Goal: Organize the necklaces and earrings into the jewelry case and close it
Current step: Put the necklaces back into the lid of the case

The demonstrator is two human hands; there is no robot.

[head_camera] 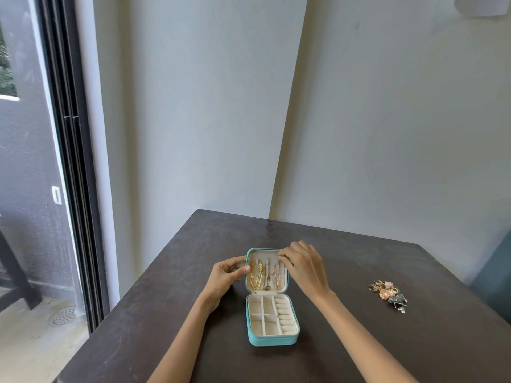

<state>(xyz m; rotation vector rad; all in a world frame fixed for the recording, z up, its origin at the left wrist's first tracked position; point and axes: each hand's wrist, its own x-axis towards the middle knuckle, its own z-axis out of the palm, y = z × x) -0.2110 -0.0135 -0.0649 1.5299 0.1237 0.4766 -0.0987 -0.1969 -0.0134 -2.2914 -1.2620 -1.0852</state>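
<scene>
Gripping the lid point(266, 254) at frame centre: left hand point(225, 277) on its left edge, right hand point(302, 265) pinching at necklaces point(266, 273) inside.

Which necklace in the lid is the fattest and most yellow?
The necklace on the left side of the lid, beside the left hand. It is a thick bright gold bundle; the other two are thin, paler chains.

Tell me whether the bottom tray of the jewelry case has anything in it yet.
Empty, as far as shows. The tray has only bare cream compartments and ring rolls; the necklaces hang in the lid, and the earrings lie on the table.
</scene>
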